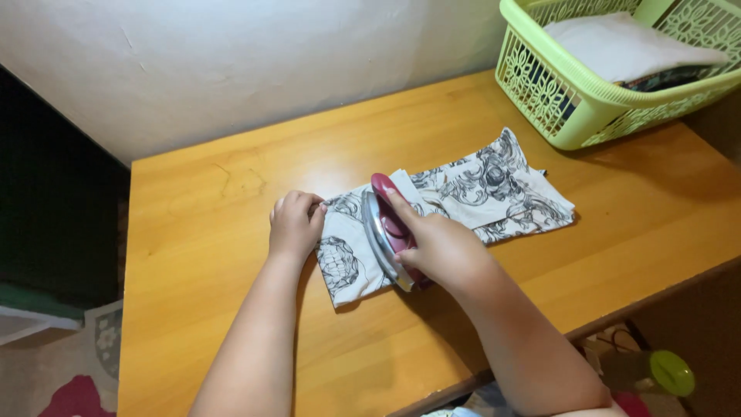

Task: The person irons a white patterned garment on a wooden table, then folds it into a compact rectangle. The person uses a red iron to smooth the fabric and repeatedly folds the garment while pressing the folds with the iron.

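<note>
At frame centre, the right hand (440,247) grips a maroon-handled metal iron (386,232) on white black-patterned folded cloth (494,189); the left hand (295,224), fingers curled, pins its edge.

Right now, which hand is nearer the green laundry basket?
Right. The right hand grips the red iron on the patterned cloth, toward the basket at the table's far right corner. The left hand presses the cloth's left edge, farther away.
</note>
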